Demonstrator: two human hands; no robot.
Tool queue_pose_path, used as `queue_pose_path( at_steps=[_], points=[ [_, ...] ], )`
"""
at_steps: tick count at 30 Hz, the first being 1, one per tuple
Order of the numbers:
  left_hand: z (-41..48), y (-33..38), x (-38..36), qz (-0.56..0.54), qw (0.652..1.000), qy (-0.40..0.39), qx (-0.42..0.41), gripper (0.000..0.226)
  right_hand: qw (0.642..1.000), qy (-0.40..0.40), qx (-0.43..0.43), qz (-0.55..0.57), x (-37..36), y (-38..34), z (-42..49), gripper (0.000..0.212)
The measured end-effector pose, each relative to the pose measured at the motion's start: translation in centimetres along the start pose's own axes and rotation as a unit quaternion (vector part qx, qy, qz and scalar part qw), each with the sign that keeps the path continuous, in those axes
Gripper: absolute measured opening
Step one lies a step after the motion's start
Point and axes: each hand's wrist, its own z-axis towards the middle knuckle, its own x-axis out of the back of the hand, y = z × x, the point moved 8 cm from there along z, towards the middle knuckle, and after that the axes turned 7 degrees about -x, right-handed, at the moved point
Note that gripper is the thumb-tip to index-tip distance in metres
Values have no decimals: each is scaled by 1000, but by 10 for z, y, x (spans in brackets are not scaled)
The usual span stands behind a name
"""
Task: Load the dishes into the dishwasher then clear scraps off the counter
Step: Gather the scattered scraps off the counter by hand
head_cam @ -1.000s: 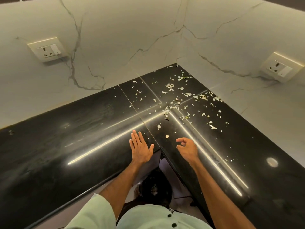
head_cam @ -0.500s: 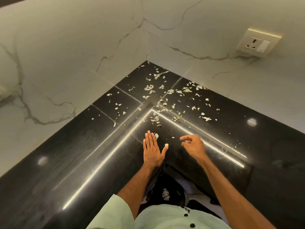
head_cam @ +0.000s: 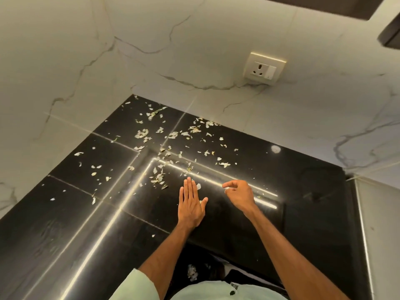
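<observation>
Left hand (head_cam: 190,204) lies flat, fingers straight, on the black counter (head_cam: 65,213); scraps (head_cam: 159,177) are scattered just beyond its fingertips. Right hand (head_cam: 238,194), beside it, pinches a pale scrap (head_cam: 225,189).

A single head-worn wide-angle camera looks forward and steeply down, close over the black counter (head_cam: 65,213), facing the far marble wall (head_cam: 194,50).

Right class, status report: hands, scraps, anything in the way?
Left hand flat on counter. Right hand curled, grip unclear. Scraps scattered across corner, uncleared. Nothing blocking.
</observation>
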Motion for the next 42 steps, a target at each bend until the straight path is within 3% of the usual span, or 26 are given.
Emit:
queue_pose_path(
  at_steps=[7,10,13,16,21,25,30,33,38,42],
  points=[
    [52,28,1,0,1000,8,-19,85,999,33,-9,-27,26,30,23,29],
    [64,33,10,-11,999,-1,-48,83,997,61,27,-50,34,45,35,28],
    [53,22,26,-8,999,26,-40,81,988,71,50,-131,35,68,49,61],
    [26,-4,40,-8,999,44,0,81,971,65,7,-231,36,101,68,99],
    [-30,-65,45,6,990,68,120,86,968,37,-55,-241,5,103,76,112],
    [-61,-104,32,-14,973,52,224,96,959,-33,31,-281,-62,55,62,103],
    [-45,-101,21,-50,965,40,253,93,935,-118,179,-283,-118,15,37,92],
    [-15,-95,26,-66,960,48,270,95,949,-125,187,-222,-108,17,33,87],
    [44,-66,26,-51,981,55,178,86,970,-80,164,-160,-70,41,40,74],
    [67,-34,21,-42,996,41,73,74,963,-54,209,-159,-61,47,31,58]
  ],
)
